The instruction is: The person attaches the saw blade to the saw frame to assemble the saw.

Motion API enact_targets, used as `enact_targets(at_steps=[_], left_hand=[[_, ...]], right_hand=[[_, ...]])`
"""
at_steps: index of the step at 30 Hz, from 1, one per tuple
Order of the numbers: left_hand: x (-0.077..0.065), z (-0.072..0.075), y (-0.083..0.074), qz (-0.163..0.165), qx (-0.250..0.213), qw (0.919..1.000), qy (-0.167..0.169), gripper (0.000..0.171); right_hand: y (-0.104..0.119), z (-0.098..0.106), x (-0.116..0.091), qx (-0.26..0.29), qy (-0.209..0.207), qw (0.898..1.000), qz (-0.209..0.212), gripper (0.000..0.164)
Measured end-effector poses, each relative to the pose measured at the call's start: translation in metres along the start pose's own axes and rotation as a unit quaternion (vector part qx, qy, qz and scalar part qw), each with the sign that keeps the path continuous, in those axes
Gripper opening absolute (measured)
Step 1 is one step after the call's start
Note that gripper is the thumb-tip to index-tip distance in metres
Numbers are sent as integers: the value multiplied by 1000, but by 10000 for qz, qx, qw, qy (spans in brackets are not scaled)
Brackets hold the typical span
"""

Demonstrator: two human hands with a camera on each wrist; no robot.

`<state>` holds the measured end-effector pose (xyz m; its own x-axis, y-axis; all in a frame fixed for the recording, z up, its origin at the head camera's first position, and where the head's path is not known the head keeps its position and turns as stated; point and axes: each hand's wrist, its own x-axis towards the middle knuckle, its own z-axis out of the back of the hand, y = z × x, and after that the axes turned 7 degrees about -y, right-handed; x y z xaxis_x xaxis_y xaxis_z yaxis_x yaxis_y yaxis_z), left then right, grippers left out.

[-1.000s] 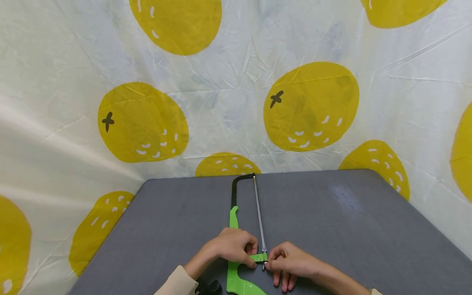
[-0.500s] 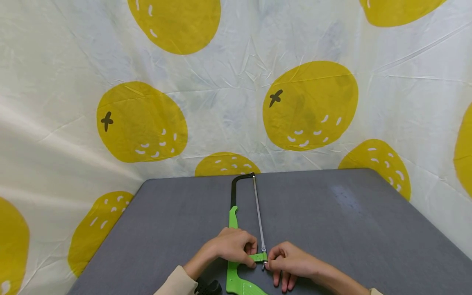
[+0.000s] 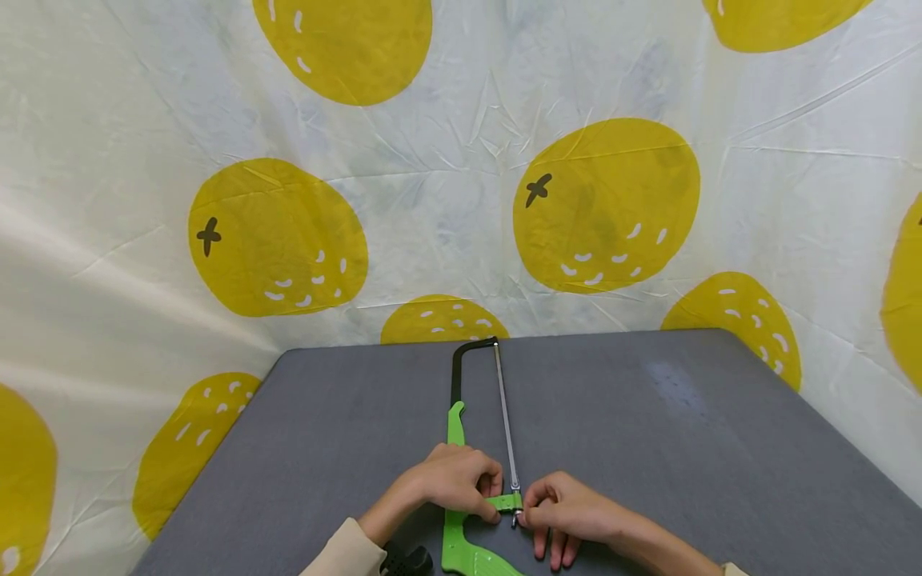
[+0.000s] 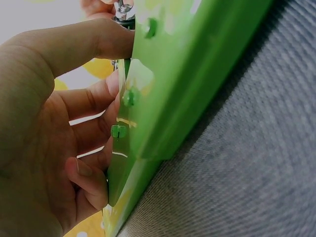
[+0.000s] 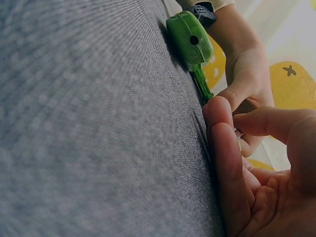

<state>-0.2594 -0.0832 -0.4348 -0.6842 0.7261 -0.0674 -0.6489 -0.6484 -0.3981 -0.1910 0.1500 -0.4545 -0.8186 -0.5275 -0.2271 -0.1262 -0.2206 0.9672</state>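
A hacksaw lies flat on the grey surface, its green handle nearest me and its black front frame pointing away. The thin metal blade runs along its right side. My left hand holds the green frame, thumb and fingers on its near crosspiece, as the left wrist view shows close up. At the blade's near end, my right hand pinches the small metal wing nut between thumb and finger. Those fingers mostly hide the nut in the right wrist view, where the handle's end shows.
The grey tabletop reaches back to a hanging white cloth printed with yellow fruit. A black device sits at my left wrist. A pale smudge marks the right part of the surface.
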Motion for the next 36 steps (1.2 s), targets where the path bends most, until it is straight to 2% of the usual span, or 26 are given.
enact_targets(at_steps=[36], left_hand=[[-1,1,-1,12,39,10000,-24,23]], right_hand=[[-3,-1,1,-110,-126,9998,69,17]])
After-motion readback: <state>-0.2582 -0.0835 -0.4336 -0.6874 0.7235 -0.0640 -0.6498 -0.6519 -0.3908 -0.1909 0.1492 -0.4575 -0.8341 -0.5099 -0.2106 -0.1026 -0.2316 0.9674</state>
